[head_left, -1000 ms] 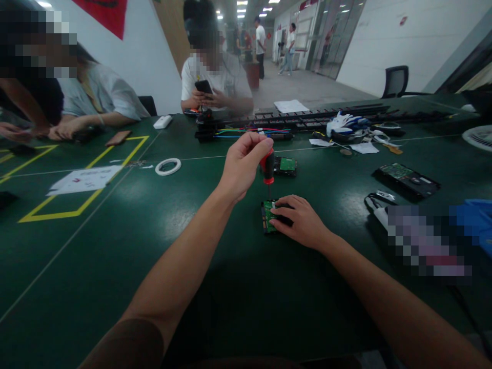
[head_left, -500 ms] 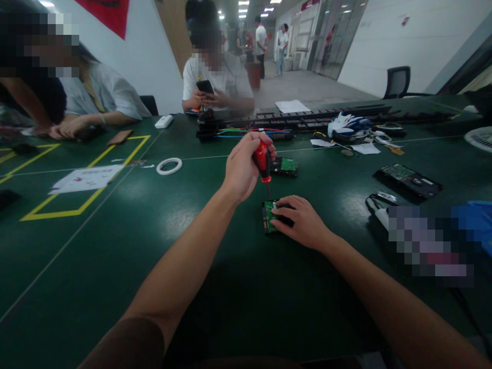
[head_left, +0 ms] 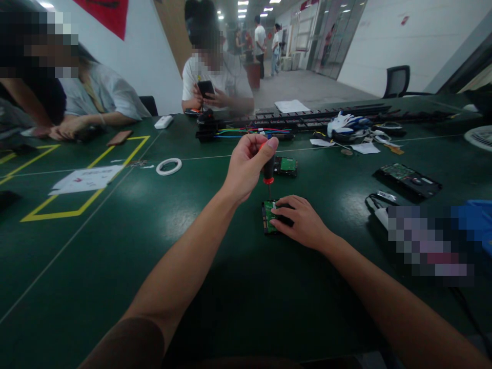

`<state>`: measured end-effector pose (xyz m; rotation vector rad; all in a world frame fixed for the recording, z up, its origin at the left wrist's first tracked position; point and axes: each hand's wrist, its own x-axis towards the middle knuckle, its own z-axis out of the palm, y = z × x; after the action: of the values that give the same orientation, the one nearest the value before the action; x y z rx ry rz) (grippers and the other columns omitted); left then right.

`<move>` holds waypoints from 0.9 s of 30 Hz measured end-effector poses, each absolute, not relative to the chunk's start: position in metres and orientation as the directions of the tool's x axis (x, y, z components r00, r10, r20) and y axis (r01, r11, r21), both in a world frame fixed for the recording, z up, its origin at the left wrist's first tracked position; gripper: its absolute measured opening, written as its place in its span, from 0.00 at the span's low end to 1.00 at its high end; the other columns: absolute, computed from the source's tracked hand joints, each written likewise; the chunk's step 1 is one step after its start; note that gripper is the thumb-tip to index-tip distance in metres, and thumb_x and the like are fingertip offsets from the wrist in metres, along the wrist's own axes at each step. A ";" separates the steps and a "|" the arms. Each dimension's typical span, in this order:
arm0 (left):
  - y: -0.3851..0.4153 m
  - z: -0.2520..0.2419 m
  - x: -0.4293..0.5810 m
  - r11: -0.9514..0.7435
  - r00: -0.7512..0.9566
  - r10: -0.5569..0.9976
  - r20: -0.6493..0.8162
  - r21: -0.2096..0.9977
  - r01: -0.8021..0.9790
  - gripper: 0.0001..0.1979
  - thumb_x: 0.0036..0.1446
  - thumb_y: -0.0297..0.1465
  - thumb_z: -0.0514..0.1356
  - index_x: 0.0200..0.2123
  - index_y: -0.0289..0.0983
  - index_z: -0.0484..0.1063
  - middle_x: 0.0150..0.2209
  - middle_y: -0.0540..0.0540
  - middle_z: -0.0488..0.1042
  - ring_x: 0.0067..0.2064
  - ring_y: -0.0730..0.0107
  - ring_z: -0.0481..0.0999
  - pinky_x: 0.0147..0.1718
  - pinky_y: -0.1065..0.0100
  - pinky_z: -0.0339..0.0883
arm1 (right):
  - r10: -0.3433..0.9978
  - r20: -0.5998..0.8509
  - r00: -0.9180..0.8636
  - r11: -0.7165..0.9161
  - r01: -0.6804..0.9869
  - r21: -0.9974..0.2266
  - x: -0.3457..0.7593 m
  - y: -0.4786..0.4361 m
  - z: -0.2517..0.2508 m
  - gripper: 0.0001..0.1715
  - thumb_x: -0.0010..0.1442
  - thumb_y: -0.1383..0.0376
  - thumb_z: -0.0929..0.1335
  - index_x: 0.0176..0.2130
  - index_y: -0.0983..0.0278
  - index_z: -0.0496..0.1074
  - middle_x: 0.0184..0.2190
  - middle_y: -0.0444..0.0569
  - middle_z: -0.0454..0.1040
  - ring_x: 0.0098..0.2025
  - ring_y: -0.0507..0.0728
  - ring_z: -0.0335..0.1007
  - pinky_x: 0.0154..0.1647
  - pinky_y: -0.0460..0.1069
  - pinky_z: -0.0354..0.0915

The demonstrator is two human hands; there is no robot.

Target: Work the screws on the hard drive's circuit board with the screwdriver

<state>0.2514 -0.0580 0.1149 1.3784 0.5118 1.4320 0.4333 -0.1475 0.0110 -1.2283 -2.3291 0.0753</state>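
My left hand (head_left: 249,166) has its fingers closed around the top of a red and black screwdriver (head_left: 268,171), which stands nearly upright. The thin shaft points down at the far edge of a hard drive (head_left: 268,220) with a green circuit board facing up; whether the tip sits in a screw is too small to tell. From the right side, my right hand (head_left: 300,220) grips this drive against the table, its curved fingers and thumb over the board, hiding most of it. Just beyond, a second hard drive (head_left: 288,165) lies partly behind the screwdriver.
On the green table (head_left: 126,256) a larger drive-like black case (head_left: 408,180) lies to the right. A white tape ring (head_left: 169,166) and paper sheets (head_left: 86,179) are left. Gloves (head_left: 346,123), cables and long black racks (head_left: 303,119) stretch across the back. A person (head_left: 215,77) sits opposite with a phone.
My left fingers have shifted on the screwdriver handle, the thumb now across its top, and the handle has tipped more upright. My right hand and the hard drive stay put.
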 end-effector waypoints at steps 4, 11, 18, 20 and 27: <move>-0.058 0.116 0.249 -0.356 0.243 0.857 0.454 0.863 -0.360 0.09 0.66 0.38 0.64 0.39 0.39 0.71 0.36 0.48 0.78 0.35 0.75 0.75 0.37 0.71 0.71 | 0.786 0.414 -0.459 0.591 0.754 -0.288 0.433 -0.148 0.011 0.16 0.68 0.55 0.71 0.50 0.59 0.81 0.53 0.55 0.77 0.56 0.65 0.73 0.61 0.67 0.66; -0.054 0.117 0.245 -0.421 0.203 0.852 0.482 0.862 -0.282 0.07 0.67 0.34 0.60 0.37 0.40 0.77 0.32 0.50 0.74 0.35 0.74 0.74 0.37 0.72 0.69 | 0.787 0.406 -0.465 0.591 0.758 -0.278 0.434 -0.147 0.011 0.16 0.69 0.55 0.70 0.50 0.60 0.80 0.53 0.55 0.77 0.56 0.65 0.72 0.61 0.67 0.66; -0.062 0.124 0.248 -0.246 0.226 0.907 0.356 0.883 -0.401 0.09 0.69 0.38 0.58 0.41 0.39 0.73 0.35 0.48 0.76 0.36 0.72 0.78 0.41 0.67 0.75 | 0.793 0.398 -0.460 0.583 0.762 -0.282 0.434 -0.147 0.011 0.16 0.69 0.55 0.70 0.51 0.58 0.80 0.53 0.55 0.77 0.57 0.65 0.73 0.61 0.67 0.66; -0.065 0.125 0.251 -0.207 0.224 0.919 0.324 0.881 -0.426 0.13 0.71 0.42 0.56 0.39 0.39 0.72 0.34 0.49 0.75 0.36 0.72 0.78 0.40 0.68 0.76 | 0.795 0.392 -0.463 0.582 0.764 -0.279 0.434 -0.148 0.012 0.16 0.69 0.54 0.70 0.51 0.59 0.80 0.53 0.55 0.77 0.57 0.65 0.72 0.62 0.67 0.65; -0.065 0.118 0.255 -0.236 0.223 0.910 0.350 0.879 -0.415 0.15 0.66 0.46 0.64 0.39 0.42 0.68 0.30 0.53 0.74 0.30 0.76 0.77 0.33 0.72 0.74 | 0.791 0.395 -0.467 0.587 0.762 -0.274 0.433 -0.148 0.013 0.17 0.69 0.54 0.70 0.51 0.60 0.80 0.53 0.55 0.77 0.57 0.64 0.72 0.62 0.66 0.65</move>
<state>0.2555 -0.0653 0.1176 1.2486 0.5445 1.3562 0.4335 -0.1480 0.0134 -1.2372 -2.3346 0.0800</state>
